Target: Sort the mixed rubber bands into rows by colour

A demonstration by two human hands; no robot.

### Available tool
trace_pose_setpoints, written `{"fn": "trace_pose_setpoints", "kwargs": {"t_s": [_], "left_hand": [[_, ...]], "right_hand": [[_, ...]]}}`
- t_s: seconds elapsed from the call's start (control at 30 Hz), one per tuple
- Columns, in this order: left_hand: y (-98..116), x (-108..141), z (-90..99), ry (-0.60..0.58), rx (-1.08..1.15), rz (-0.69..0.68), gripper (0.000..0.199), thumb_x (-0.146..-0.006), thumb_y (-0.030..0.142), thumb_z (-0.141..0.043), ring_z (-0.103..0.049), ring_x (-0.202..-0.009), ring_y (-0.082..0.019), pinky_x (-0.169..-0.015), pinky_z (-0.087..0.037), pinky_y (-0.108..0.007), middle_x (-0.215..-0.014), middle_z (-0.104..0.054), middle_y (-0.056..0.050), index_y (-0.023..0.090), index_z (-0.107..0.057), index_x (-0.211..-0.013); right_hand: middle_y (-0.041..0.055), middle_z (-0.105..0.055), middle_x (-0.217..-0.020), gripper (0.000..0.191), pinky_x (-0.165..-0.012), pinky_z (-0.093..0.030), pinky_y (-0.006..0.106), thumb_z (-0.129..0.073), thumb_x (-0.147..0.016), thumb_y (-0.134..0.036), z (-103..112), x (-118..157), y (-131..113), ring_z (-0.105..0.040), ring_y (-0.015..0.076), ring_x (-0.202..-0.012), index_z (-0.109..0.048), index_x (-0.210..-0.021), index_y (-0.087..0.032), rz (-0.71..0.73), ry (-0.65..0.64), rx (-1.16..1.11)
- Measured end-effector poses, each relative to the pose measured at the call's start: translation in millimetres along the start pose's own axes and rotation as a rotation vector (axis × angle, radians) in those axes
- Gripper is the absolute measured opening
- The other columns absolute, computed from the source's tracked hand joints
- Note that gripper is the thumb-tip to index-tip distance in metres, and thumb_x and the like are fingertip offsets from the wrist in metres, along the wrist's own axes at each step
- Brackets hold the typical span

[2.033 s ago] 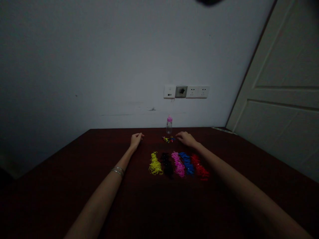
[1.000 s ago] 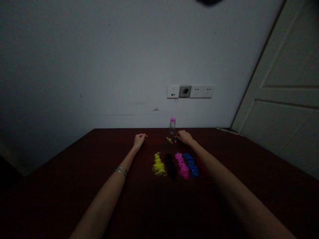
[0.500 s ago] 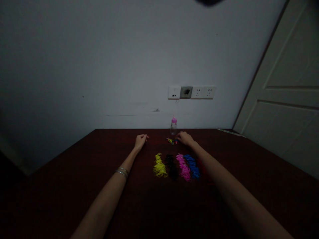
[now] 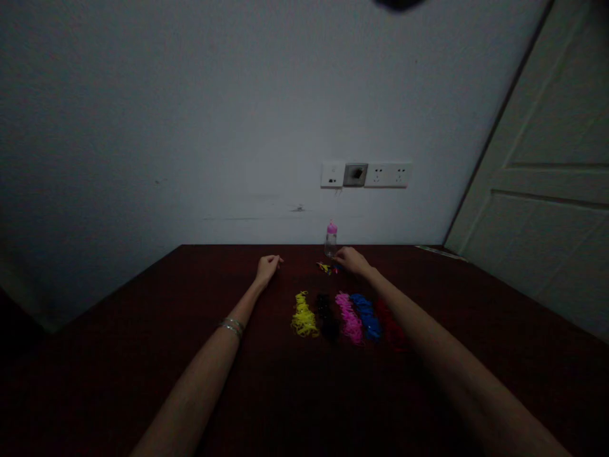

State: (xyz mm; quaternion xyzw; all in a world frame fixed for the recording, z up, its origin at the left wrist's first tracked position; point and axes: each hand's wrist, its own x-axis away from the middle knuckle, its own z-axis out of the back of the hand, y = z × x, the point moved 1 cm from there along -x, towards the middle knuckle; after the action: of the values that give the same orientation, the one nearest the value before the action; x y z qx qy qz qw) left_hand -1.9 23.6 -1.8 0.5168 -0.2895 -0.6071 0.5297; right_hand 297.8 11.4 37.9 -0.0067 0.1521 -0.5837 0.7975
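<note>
My left hand [image 4: 269, 266] rests on the dark red table, fingers curled together; whatever it holds, if anything, is too small to name. My right hand [image 4: 349, 259] is closed at the right edge of a small mixed-colour pile [image 4: 325, 268], just in front of a clear bottle with a pink top [image 4: 332, 241]; what its fingertips pinch cannot be made out. Nearer to me lie rows of small bands: yellow [image 4: 304, 316], black [image 4: 328, 317], pink [image 4: 349, 319], blue [image 4: 366, 316] and red [image 4: 390, 327], the red partly beside my right forearm.
The table [image 4: 228, 387] meets a pale wall [image 4: 228, 127] with sockets [image 4: 386, 175] on it. A white panelled door [image 4: 547, 216] stands at the right. A flat pale strip [image 4: 440, 252] lies at the table's back right edge.
My right forearm has shifted slightly to the right, so more of the red row shows. Both hands stay nearly in place, and the view has tilted very slightly.
</note>
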Motion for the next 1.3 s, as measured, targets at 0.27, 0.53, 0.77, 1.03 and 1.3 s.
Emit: {"fn": "trace_pose_setpoints", "kwargs": {"t_s": [0.27, 0.53, 0.77, 1.03, 1.3], "left_hand": [[-6, -4, -0.6, -0.006, -0.040, -0.024, 0.036, -0.072, 0.041, -0.046, -0.044, -0.048, -0.010, -0.050, -0.031, -0.022, -0.050, -0.051, 0.001, 0.012, -0.066, -0.068], [-3, -2, 0.8, -0.016, -0.061, -0.020, 0.036, -0.073, 0.039, -0.045, -0.046, -0.050, -0.010, -0.049, -0.032, -0.020, -0.052, -0.053, 0.000, 0.011, -0.067, -0.071], [-8, -6, -0.1, -0.037, -0.054, -0.025, 0.037, -0.072, 0.041, -0.045, -0.044, -0.049, -0.010, -0.049, -0.031, -0.020, -0.051, -0.051, 0.000, 0.011, -0.067, -0.071], [-5, -5, -2.1, -0.061, -0.147, -0.026, 0.034, -0.070, 0.038, -0.044, -0.046, -0.049, -0.011, -0.050, -0.032, -0.021, -0.050, -0.053, 0.000, 0.012, -0.067, -0.069], [-8, -8, -1.8, -0.054, -0.204, -0.074, 0.032, -0.071, 0.035, -0.044, -0.051, -0.053, -0.013, -0.054, -0.035, -0.023, -0.052, -0.055, 0.000, 0.013, -0.067, -0.065]], "right_hand": [[0.0066, -0.068, -0.092, 0.018, -0.081, -0.043, 0.029, -0.053, -0.083, -0.025, 12, 40, -52, -0.060, 0.0186, -0.088, -0.070, -0.085, -0.018, 0.375, 0.004, -0.236], [0.0070, -0.067, -0.092, 0.015, -0.085, -0.043, 0.029, -0.057, -0.081, -0.022, 11, 82, -116, -0.060, 0.0162, -0.088, -0.069, -0.087, -0.015, 0.604, -0.105, -0.331], [0.0062, -0.067, -0.095, 0.018, -0.085, -0.043, 0.029, -0.057, -0.080, -0.023, 23, 88, -110, -0.060, 0.0163, -0.090, -0.069, -0.091, -0.017, 0.556, -0.136, -0.388], [0.0099, -0.067, -0.099, 0.025, -0.088, -0.042, 0.031, -0.049, -0.080, -0.022, 25, 89, 12, -0.060, 0.0202, -0.094, -0.069, -0.093, -0.015, 0.217, 0.027, -0.140], [0.0123, -0.054, -0.128, 0.045, -0.100, -0.036, 0.037, -0.038, -0.088, -0.039, -5, 111, 91, -0.048, 0.0233, -0.119, -0.057, -0.121, -0.015, -0.089, 0.070, 0.019]]}}
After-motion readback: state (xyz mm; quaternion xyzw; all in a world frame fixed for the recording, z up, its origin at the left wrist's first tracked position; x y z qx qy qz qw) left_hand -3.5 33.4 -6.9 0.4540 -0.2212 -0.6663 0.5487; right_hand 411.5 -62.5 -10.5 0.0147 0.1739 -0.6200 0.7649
